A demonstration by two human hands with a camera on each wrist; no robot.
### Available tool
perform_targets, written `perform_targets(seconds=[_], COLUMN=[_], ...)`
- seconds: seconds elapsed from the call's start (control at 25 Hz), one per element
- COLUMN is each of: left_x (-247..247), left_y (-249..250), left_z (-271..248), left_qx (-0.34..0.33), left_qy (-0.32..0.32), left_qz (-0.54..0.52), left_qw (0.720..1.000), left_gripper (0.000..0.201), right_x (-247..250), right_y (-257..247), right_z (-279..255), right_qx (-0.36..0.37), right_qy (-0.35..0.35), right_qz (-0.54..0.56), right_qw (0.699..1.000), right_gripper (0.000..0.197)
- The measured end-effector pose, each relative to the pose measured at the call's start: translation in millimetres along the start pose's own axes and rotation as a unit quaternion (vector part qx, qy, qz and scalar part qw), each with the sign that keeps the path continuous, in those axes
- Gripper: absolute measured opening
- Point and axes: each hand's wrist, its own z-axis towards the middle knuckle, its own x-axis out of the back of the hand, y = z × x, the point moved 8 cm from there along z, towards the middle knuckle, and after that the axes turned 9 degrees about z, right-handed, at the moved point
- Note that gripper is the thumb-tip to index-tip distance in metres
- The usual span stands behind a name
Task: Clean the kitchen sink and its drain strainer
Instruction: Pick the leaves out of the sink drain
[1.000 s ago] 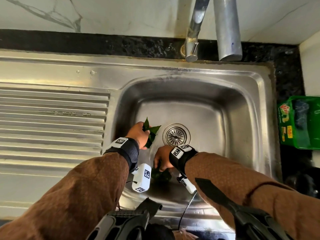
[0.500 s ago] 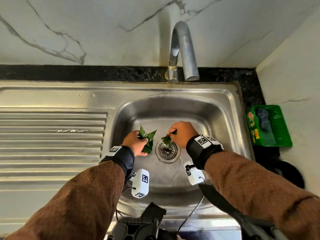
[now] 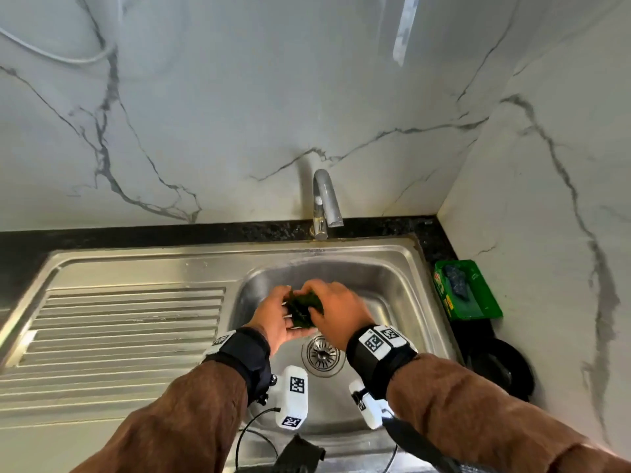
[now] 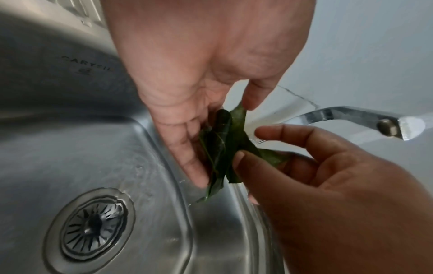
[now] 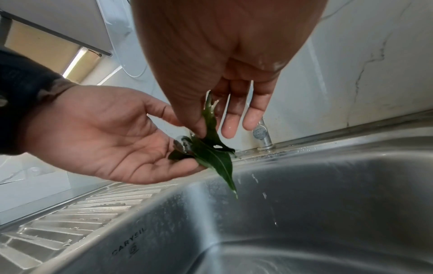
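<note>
A steel sink holds a round drain strainer in its floor, which the left wrist view shows bare. Both hands are raised above the bowl with several wet green leaves between them. My left hand lies palm up with fairly straight fingers, and the leaves rest on them. My right hand comes down from above, its thumb and forefinger pinching a leaf against the bunch.
The tap stands at the back rim, with no water running. A ribbed draining board lies to the left. A green tray with a dark scrubber sits on the black counter at the right, a dark round object in front of it.
Both hands rose from the sink floor and came together. The right hand carried leaves from near the strainer to the left hand, whose palm has opened. The head view tilted up.
</note>
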Motion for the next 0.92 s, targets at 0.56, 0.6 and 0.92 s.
perform_targets(seconds=[0.56, 0.6, 0.92], left_x=[18, 18, 25], left_y=[-1, -1, -3], left_z=[-41, -43, -44], left_qx=[-0.091, -0.095, -0.124], left_qy=[0.016, 0.018, 0.056], left_qz=[0.074, 0.077, 0.029], left_qw=[0.993, 0.992, 0.99], left_gripper=[0.035, 0.036, 0.044], right_x=[2, 5, -8], right_y=[-13, -12, -14], right_z=[-38, -35, -26], right_qx=[-0.006, -0.001, -0.016], right_qy=[-0.039, -0.011, -0.039], right_qz=[0.174, 0.173, 0.099], right_qw=[0.984, 0.985, 0.994], right_gripper=[0.055, 0.048, 0.052])
